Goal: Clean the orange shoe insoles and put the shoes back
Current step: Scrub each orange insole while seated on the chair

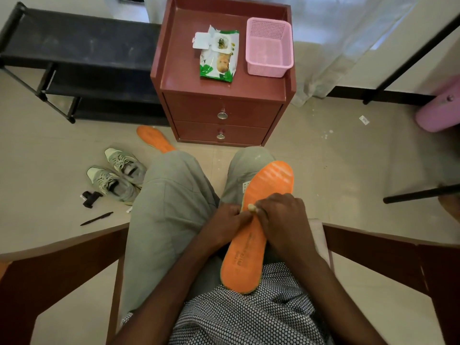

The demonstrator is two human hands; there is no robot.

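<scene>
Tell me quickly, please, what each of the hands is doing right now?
Left hand: grips the edge of the orange insole on the lap.
Right hand: pinches a small wadded wipe against the insole.

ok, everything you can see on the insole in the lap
The insole is orange, foam-like, with a thin greenish edge, faint pale stripes at the toe and dark print near the heel. It lies top side up along the right thigh, toe pointing away. The left hand grips its left edge; the right hand presses a small pale wad onto its middle.
</scene>
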